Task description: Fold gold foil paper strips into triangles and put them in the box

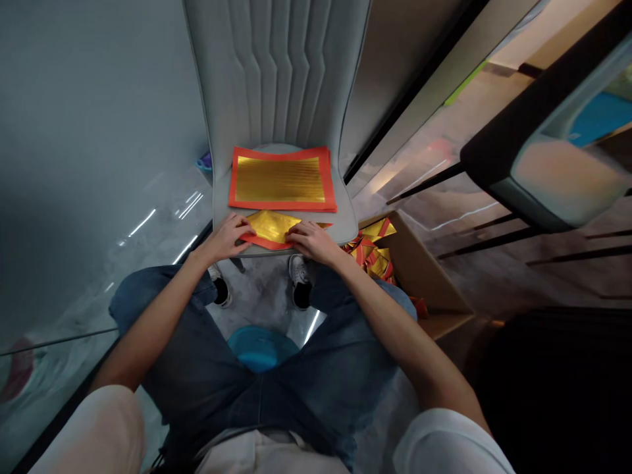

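A folded gold sheet with red edges (272, 227) lies at the front edge of a grey chair seat (345, 227). My left hand (228, 236) presses on its left end, fingers curled down onto the paper. My right hand (312, 239) presses on its right end in the same way. Behind the folded piece lies a flat stack of gold sheets with red borders (281, 179).
A cardboard box (419, 270) with several folded gold-and-red pieces (371, 253) stands on the floor to the right of the chair. A blue stool (261, 347) shows between my knees. A dark table on thin legs (518, 158) stands at the right.
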The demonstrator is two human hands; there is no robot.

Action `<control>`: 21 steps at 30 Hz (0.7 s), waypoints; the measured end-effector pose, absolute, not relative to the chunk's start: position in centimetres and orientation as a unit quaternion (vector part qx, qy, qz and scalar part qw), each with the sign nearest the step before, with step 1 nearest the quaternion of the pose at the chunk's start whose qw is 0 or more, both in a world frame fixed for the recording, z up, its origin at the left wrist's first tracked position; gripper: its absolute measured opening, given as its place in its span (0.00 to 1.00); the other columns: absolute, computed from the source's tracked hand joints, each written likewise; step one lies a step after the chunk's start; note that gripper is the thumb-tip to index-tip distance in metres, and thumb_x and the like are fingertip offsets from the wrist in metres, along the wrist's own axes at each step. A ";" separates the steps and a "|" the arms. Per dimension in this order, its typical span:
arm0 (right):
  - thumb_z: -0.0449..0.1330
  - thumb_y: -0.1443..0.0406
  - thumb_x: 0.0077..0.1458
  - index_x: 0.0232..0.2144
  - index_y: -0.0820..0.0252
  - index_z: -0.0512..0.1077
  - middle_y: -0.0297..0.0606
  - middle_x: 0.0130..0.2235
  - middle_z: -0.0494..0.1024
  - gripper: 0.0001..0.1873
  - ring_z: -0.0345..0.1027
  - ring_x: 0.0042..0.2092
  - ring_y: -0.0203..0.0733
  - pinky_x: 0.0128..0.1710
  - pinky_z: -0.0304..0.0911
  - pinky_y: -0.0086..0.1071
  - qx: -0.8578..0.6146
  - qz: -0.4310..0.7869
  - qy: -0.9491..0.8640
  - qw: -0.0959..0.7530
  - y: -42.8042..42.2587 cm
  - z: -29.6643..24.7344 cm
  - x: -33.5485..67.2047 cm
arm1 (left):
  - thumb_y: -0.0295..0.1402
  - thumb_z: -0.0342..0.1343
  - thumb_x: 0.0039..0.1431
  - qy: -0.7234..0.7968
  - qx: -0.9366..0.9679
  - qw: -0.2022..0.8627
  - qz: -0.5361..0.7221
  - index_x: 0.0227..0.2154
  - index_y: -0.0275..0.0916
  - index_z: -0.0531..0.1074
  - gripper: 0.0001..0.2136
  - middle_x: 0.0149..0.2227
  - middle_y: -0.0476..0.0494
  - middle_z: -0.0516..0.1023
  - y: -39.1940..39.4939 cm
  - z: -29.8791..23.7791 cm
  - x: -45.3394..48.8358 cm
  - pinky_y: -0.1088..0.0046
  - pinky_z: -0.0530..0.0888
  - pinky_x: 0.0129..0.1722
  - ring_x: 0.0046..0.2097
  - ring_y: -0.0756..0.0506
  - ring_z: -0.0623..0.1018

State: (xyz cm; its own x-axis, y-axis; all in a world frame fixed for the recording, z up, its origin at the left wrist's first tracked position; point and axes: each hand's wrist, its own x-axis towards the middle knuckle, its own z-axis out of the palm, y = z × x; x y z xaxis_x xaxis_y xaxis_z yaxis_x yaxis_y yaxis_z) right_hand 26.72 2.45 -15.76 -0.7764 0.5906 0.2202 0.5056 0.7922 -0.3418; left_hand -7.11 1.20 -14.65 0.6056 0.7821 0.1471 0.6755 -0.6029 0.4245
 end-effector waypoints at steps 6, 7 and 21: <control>0.58 0.59 0.73 0.48 0.54 0.82 0.46 0.45 0.85 0.13 0.76 0.48 0.52 0.51 0.61 0.43 -0.308 0.157 -0.924 0.163 3.4 -14.8 25.3 | 0.42 0.53 0.74 0.475 0.832 0.191 0.212 0.53 0.38 0.78 0.16 0.54 0.35 0.74 2.8 -15.2 -5.8 0.55 0.73 0.63 0.57 0.37 0.75; 0.59 0.59 0.73 0.48 0.55 0.81 0.46 0.45 0.86 0.12 0.77 0.48 0.52 0.52 0.60 0.43 -0.314 0.160 -0.922 0.159 3.8 -14.5 25.1 | 0.40 0.53 0.74 0.490 0.826 0.183 0.208 0.53 0.38 0.79 0.15 0.53 0.35 0.75 3.3 -15.3 -5.4 0.53 0.73 0.63 0.57 0.36 0.75; 0.66 0.64 0.68 0.50 0.57 0.82 0.42 0.39 0.86 0.10 0.77 0.38 0.46 0.39 0.58 0.33 -0.381 0.222 -0.895 0.069 7.5 -9.8 20.7 | 0.30 0.67 0.55 0.537 0.723 0.397 0.174 0.45 0.39 0.80 0.13 0.41 0.43 0.85 8.1 -14.4 -3.6 0.64 0.79 0.47 0.43 0.41 0.82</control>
